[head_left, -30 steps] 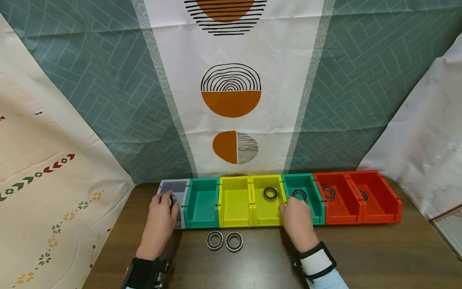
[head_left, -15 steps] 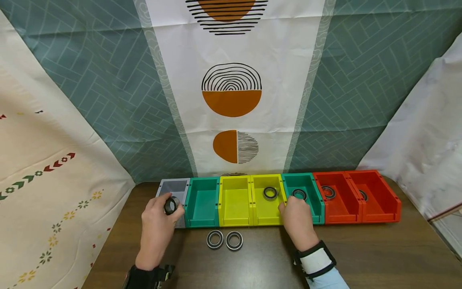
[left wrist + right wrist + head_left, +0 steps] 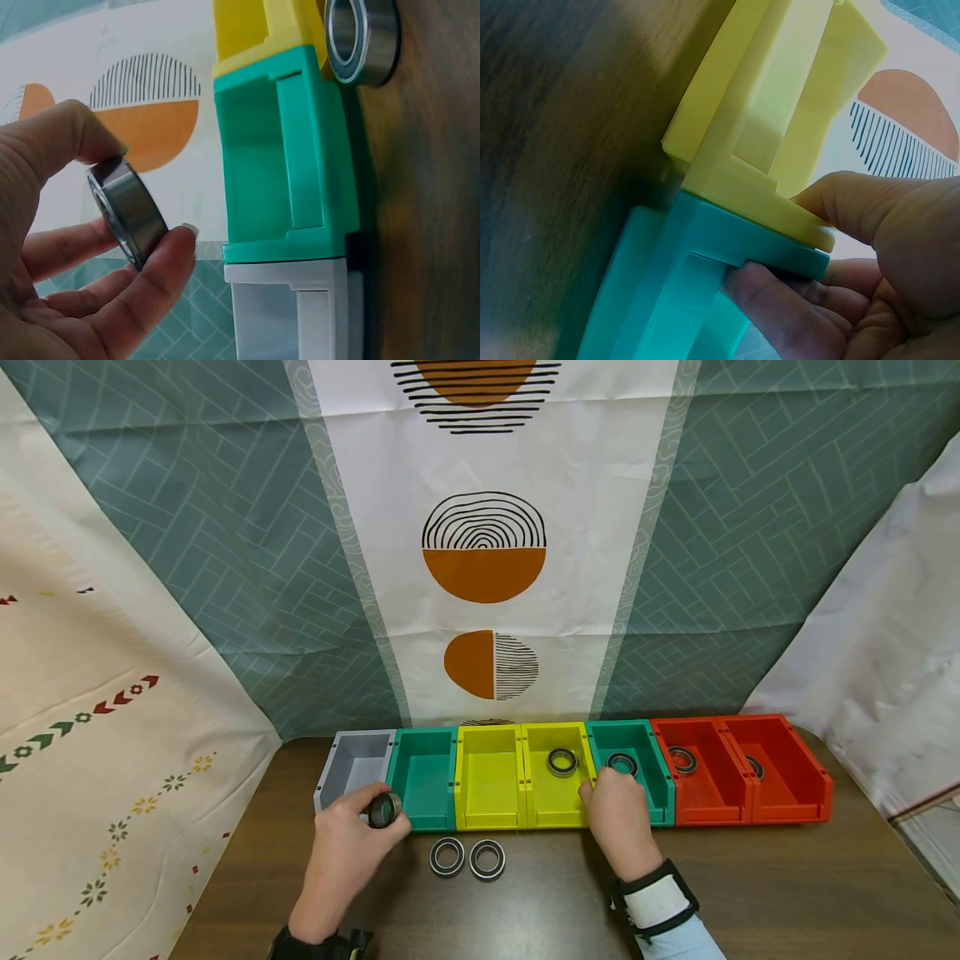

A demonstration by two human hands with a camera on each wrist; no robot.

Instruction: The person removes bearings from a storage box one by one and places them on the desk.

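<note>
My left hand [image 3: 348, 843] pinches a ball bearing [image 3: 139, 216] between thumb and fingertips, tilted on edge, in front of the grey bin [image 3: 360, 762] and the left green bin [image 3: 423, 768]. My right hand [image 3: 622, 827] grips the adjoining side walls of the right yellow bin [image 3: 735, 176] and the right green bin [image 3: 705, 240]; its thumb lies on the yellow side, its fingers inside the green bin. Two more bearings, a left one [image 3: 447, 873] and a right one [image 3: 487, 876], lie flat on the table before the bins.
The bins stand in one row on the brown wooden table [image 3: 540, 902]. Single bearings sit in the right yellow bin, the right green bin and both red bins, the left red bin [image 3: 712, 814] and the right red bin [image 3: 795, 810]. A patterned cloth [image 3: 315, 652] hangs behind the row.
My left hand has brought the bearing out of the grey bin, toward me and to the right, tilting it. The right hand keeps its grip on the bin walls.
</note>
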